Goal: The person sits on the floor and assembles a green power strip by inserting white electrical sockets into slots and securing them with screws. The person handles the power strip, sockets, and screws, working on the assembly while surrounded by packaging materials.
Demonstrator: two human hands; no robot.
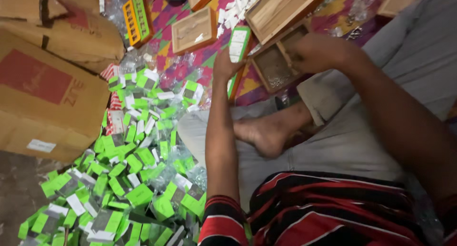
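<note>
Left hand (227, 65) steadies an upright green-and-white card (238, 45), fingers clamped on its lower edge; right hand (314, 51) dips into the wooden box (272, 71), finger state indeterminable. Packets (128, 179) lie heaped on the floor.

matt unfinished wood trays (194, 31) w/ visible grain, glossy clear plastic wrap on green & white card packets (138, 179), rough matt brown cardboard boxes (47, 98), soft grey cloth trousers (352, 141), striped knit shirt (328, 212), patterned woven mat (166, 17)
</note>
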